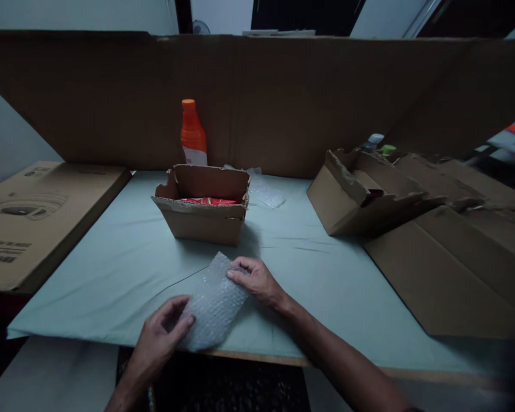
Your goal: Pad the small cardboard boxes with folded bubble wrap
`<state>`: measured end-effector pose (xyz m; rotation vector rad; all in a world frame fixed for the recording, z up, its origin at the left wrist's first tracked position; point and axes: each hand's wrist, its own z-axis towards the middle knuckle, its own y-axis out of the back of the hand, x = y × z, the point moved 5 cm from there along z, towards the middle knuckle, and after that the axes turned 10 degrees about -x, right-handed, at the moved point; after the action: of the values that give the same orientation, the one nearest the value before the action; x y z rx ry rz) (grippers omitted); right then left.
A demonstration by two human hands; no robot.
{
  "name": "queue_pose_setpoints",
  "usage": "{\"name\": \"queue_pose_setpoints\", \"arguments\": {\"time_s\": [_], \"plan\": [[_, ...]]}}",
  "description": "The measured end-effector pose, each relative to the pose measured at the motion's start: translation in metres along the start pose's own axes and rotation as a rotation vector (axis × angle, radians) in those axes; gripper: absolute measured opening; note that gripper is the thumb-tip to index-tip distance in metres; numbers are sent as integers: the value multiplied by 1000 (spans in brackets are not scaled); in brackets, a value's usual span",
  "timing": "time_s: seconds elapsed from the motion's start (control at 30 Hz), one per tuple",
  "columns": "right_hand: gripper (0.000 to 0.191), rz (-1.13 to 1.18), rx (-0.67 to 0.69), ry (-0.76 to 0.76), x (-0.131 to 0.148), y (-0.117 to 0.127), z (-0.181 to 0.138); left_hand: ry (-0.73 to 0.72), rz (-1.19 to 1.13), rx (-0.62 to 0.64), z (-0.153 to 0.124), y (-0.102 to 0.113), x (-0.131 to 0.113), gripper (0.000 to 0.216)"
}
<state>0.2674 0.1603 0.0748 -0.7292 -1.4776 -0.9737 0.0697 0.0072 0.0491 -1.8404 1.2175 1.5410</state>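
A piece of bubble wrap (217, 309) is held between my two hands, tilted over the front edge of the table. My left hand (159, 337) grips its lower left side, thumb on top. At the upper right corner, my right hand (257, 280) pinches the sheet between thumb and fingers. Whether anything lies inside the wrap I cannot tell. Just beyond it stands an open cardboard box (203, 222) with red packaging (209, 201) showing inside.
An orange bottle (193, 133) stands behind the box. More bubble wrap (266, 190) lies beside it. Open cardboard boxes (455, 269) line the right, some holding bottles. A flat printed carton (47, 223) lies left. A tall cardboard panel (283, 103) closes the back.
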Motion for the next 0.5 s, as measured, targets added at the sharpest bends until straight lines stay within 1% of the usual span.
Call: {"name": "queue_pose_setpoints", "arguments": {"time_s": [0.03, 0.1, 0.17, 0.23, 0.3, 0.37, 0.43, 0.5], "plan": [[21, -64, -5, 30, 3, 3, 5, -1, 50, 25, -3, -5, 6, 54], [14, -215, -13, 91, 8, 2, 16, -12, 71, 38, -9, -13, 15, 55], [9, -366, -5, 141, 9, -5, 26, -38, 62, 39, -14, -18, 20, 60], [7, -467, 11, 178, 8, -16, 35, -71, 70, 16, -17, -19, 23, 70], [8, -509, 18, 196, 7, -25, 42, -102, 86, 13, -21, -18, 24, 82], [9, -530, 2, 198, 6, -31, 46, -147, 88, 2, -25, -18, 25, 88], [11, -560, -21, 195, 6, -33, 49, -214, 109, -27, -29, -17, 24, 88], [13, -591, -32, 192, 5, -34, 52, -279, 142, -74, -30, -15, 23, 80]]}}
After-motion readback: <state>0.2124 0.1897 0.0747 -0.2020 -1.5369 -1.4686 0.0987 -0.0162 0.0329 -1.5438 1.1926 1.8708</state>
